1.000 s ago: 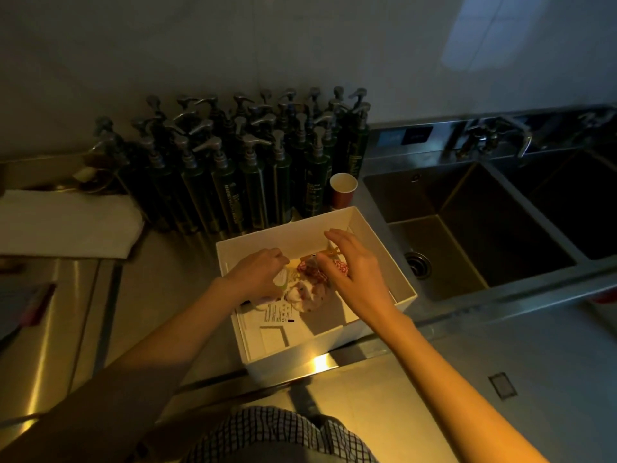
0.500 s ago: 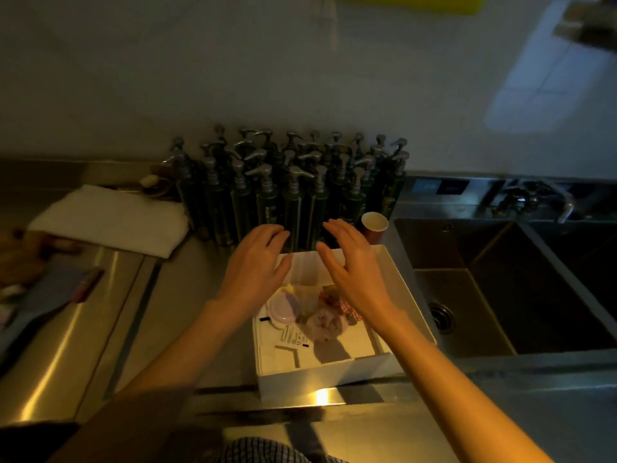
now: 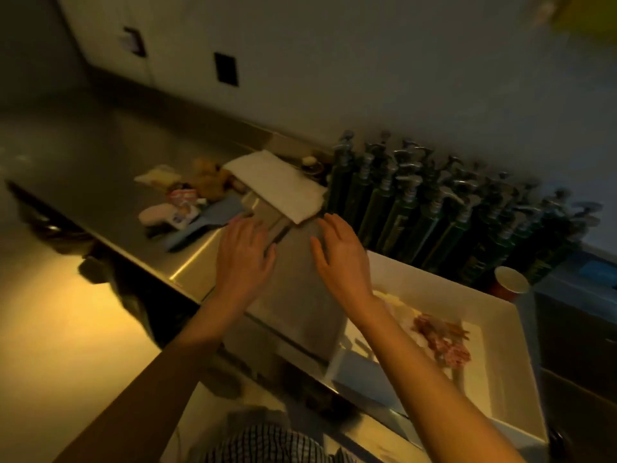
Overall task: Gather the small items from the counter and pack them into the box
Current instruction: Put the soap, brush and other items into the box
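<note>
A white box [image 3: 500, 355] stands on the steel counter at the lower right, with small packets and a reddish wrapped item [image 3: 440, 339] inside. My left hand [image 3: 245, 259] and my right hand [image 3: 340, 255] hover over the counter to the left of the box, both with fingers spread and holding nothing. Farther left lies a cluster of small items [image 3: 182, 200]: a pale packet, a brown plush-like thing, a red-and-white wrapper, a white pouch. They sit beyond my fingertips, untouched.
A folded white cloth [image 3: 280, 185] lies behind my hands. Several dark green pump bottles [image 3: 434, 208] line the wall behind the box, with a paper cup [image 3: 510, 282] beside them. A blue flat item [image 3: 207, 222] lies by the small items. The counter edge runs diagonally at left.
Both hands have left the box empty and moved left over the counter toward the small items. The view has swung left, so the sink is out of sight.
</note>
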`<state>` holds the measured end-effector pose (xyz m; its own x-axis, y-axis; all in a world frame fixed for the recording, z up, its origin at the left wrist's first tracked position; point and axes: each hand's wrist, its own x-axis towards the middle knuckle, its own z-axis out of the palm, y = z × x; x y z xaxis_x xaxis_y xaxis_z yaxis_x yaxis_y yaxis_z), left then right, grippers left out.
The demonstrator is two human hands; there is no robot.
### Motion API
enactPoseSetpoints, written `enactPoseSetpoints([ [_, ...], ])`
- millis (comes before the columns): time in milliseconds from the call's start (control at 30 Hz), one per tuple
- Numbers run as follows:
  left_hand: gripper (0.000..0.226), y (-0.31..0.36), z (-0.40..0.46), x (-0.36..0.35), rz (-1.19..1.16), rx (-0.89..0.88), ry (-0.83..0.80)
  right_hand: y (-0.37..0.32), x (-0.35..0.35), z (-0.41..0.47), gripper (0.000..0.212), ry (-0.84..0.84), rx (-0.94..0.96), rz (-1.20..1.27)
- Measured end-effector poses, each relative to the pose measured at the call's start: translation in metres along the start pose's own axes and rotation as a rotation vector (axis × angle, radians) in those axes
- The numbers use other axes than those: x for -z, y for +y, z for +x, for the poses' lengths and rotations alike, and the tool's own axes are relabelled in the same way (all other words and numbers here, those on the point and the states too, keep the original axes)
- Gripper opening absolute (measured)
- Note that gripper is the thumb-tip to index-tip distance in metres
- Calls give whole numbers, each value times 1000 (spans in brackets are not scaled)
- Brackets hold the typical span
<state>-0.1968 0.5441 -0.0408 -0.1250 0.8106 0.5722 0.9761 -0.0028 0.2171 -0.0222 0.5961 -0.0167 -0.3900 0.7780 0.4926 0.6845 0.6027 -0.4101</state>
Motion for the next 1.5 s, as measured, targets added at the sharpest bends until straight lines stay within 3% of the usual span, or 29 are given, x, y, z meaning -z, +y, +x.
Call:
enactPoseSetpoints([
  [167, 32, -42, -33, 8, 155, 120, 17, -34, -51, 0, 39, -56, 56, 43],
  [400, 33, -97, -52, 2, 250, 218, -83, -69, -117, 6, 40, -142, 77, 25],
  [567, 32, -154, -49, -23, 174, 151, -68, -87, -171, 25, 51, -195, 5, 9],
  [900, 50, -245, 4, -64, 66, 181, -291, -96, -257, 86, 54, -275, -120, -99],
  [1167, 52, -289, -5, -93, -28, 167, -429, -79, -285, 106, 46, -287, -184, -85],
  [1500, 43, -296, 0, -99, -330, 361, -332, -45, -299, 124, 19, -255, -91, -127],
])
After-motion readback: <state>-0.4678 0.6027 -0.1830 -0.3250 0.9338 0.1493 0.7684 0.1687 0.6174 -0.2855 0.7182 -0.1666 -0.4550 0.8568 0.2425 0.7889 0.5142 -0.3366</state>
